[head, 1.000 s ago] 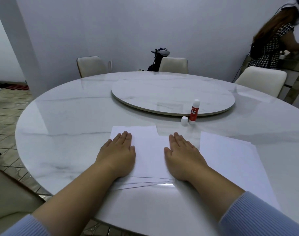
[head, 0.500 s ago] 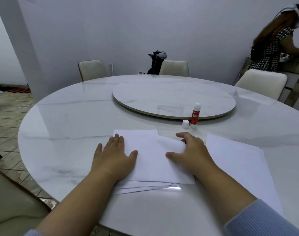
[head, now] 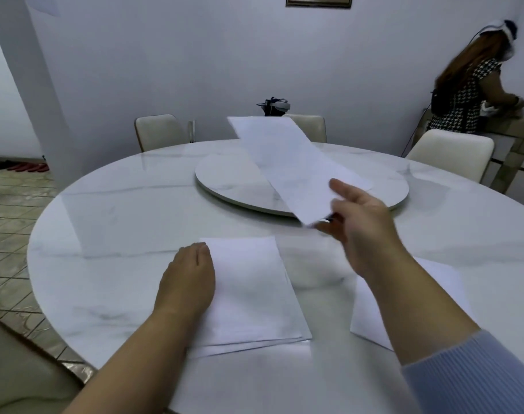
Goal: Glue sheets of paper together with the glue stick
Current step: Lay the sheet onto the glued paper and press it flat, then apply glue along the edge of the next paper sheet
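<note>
Bare marble tabletop (head: 111, 234) open on the left. Ahead, blocked by raised white paper sheet (head: 287, 162) over round marble turntable (head: 225, 177). Flat white paper stack (head: 254, 294) and another sheet (head: 371, 318) near front.

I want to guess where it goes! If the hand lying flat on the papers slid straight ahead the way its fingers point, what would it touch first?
The left hand points away across the marble table. Past its fingertips lies bare tabletop, so the path looks free there. Further on, it would probably meet the turntable rim, though depth is uncertain.
</note>
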`<state>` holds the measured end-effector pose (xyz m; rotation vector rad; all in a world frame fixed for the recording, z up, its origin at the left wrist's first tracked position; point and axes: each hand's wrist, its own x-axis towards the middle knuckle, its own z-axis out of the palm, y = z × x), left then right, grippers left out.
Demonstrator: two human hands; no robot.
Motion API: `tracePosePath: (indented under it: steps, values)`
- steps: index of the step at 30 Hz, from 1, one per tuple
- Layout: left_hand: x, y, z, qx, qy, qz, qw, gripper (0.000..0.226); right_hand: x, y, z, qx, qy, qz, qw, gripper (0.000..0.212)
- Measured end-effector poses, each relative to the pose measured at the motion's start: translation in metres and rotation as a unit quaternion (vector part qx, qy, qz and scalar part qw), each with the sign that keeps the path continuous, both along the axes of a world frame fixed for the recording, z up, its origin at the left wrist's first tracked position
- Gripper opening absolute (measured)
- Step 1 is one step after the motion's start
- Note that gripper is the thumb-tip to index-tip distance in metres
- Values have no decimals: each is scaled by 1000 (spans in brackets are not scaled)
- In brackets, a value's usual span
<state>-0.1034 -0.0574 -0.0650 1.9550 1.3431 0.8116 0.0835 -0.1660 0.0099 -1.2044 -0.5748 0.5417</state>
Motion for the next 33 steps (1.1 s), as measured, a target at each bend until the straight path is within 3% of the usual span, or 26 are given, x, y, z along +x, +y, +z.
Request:
tracePosePath:
  steps: [2,4,9,15,17,19,21,23,25,27,33]
  values:
    - [1,3,-3,10,48,4,999,32,-10,23,2,-42,30,35,998,51]
    - [2,2,-1,16,86,2,996,29,-15,50,-2,-83,58,5,995,55]
    - [2,0,-1,42,120,3,992,26,-7,98,-28,-115,159,-65,978,42]
    - [3,5,-7,29,129,-6,991,26,-1,100,-47,-169,122,-32,977,34]
    - [3,6,-9,29,150,-18,988,26,2,88,-44,-205,61,13,977,18]
    - [4,6,-9,33,165,-33,985,36,15,77,-42,-216,-39,-73,973,8]
    - [5,4,-8,39,172,-40,984,43,37,65,-39,-171,-85,-232,954,17]
    - [7,1,-6,43,181,-44,982,45,58,59,-37,-188,-67,-308,930,39]
    - [7,-1,-6,48,200,-55,977,49,75,60,-43,-300,-64,-279,910,67]
    - [7,0,-6,54,230,-76,969,53,84,65,-49,-373,-83,-237,893,74]
    - [6,-4,-5,64,291,-110,948,60,97,79,-58,-381,-160,-240,878,36]
